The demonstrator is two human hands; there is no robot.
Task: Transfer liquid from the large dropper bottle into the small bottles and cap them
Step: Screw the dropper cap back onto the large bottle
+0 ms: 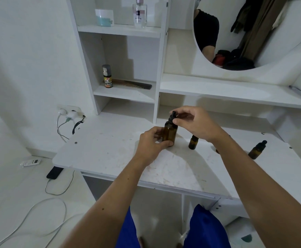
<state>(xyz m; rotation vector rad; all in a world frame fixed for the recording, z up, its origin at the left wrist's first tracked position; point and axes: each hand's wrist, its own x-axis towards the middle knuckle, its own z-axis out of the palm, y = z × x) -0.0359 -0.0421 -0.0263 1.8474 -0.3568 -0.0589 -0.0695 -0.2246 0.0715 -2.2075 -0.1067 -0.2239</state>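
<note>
A comb [133, 84] and spray can [107, 76] share one shelf; a perfume bottle [140, 13] stands higher.

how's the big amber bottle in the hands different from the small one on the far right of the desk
The large dropper bottle is much taller and wider than the small bottle at the far right. The large one is gripped by the left hand, with the right hand on its dropper cap; the small one stands untouched, apart from both hands. Both are amber glass with black dropper caps, upright on the white desk.
</note>
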